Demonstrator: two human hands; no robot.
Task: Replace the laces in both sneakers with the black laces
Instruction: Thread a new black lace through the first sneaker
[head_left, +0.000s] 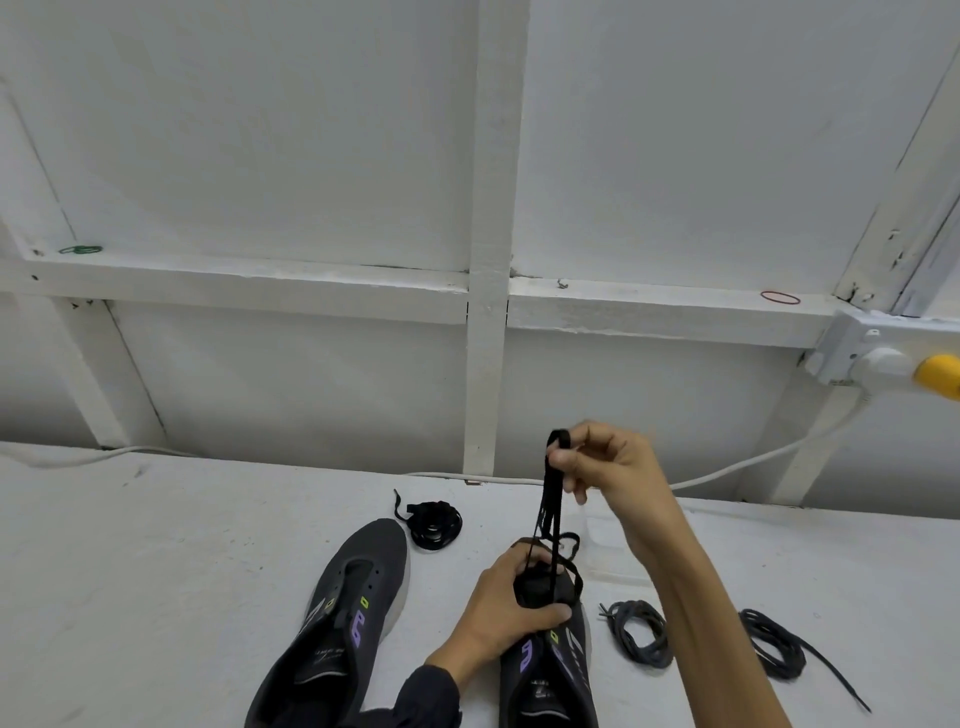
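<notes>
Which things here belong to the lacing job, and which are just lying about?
Job: unlaced sneaker, held sneaker, black lace in right hand, coiled black lace, loose dark laces.
Lying about: green rubber bands, red rubber band, white cable.

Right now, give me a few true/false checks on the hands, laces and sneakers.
1. The right hand pinches a black lace pulled up from the right sneaker. True.
2. The left hand hangs free. False: it grips the right sneaker.
3. The left sneaker has no lace. True.
4. The coiled lace sits inside the left sneaker. False: it lies on the table beyond its toe.
</notes>
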